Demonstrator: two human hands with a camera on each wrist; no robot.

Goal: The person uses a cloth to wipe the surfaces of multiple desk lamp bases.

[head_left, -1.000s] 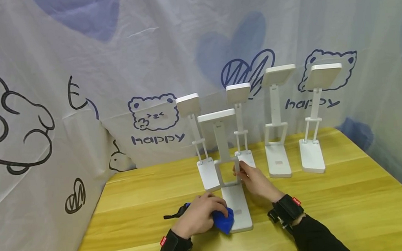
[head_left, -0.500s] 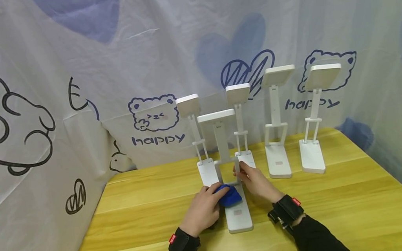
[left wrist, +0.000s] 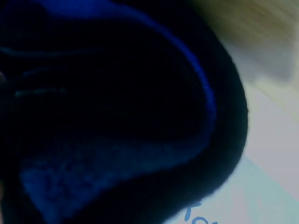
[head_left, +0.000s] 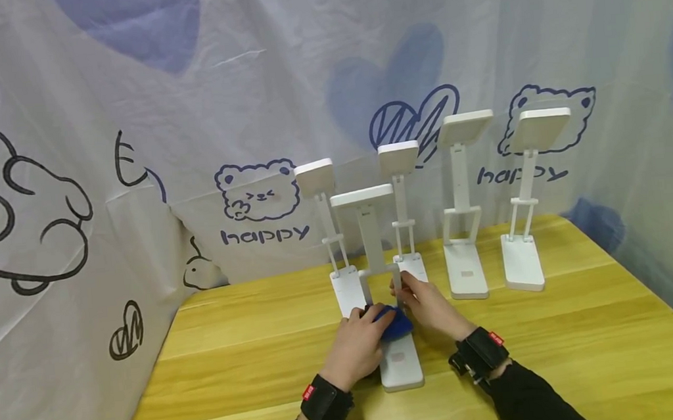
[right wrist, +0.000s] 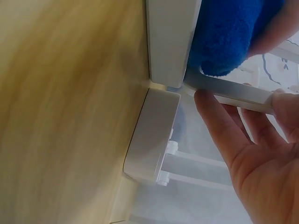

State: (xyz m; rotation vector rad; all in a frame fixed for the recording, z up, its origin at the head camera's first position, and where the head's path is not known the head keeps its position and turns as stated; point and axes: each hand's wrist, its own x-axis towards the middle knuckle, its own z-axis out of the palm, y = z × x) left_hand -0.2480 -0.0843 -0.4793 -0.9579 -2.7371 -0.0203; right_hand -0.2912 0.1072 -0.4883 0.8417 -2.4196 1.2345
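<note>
A white desk lamp (head_left: 401, 370) stands at the front of the group, head raised. My left hand (head_left: 356, 347) holds a blue cloth (head_left: 400, 325) against the back part of its base, by the foot of the upright frame. Dark blue fabric (left wrist: 60, 186) fills much of the left wrist view and hides the fingers there. My right hand (head_left: 433, 304) grips the right-hand bar of the lamp's frame. In the right wrist view, thumb and fingers (right wrist: 215, 119) pinch that bar (right wrist: 238, 91), and the cloth bunches just above the base.
Behind stand several similar white lamps: one at left (head_left: 348, 288), one partly hidden by the front lamp (head_left: 399, 159), and two at right (head_left: 466, 272) (head_left: 521, 261). The wood-grain table (head_left: 235, 350) meets a printed curtain (head_left: 275, 109) at the back.
My left hand with the blue cloth has moved from the base's front left edge up and right to its back end. My right hand has stayed on the bar.
</note>
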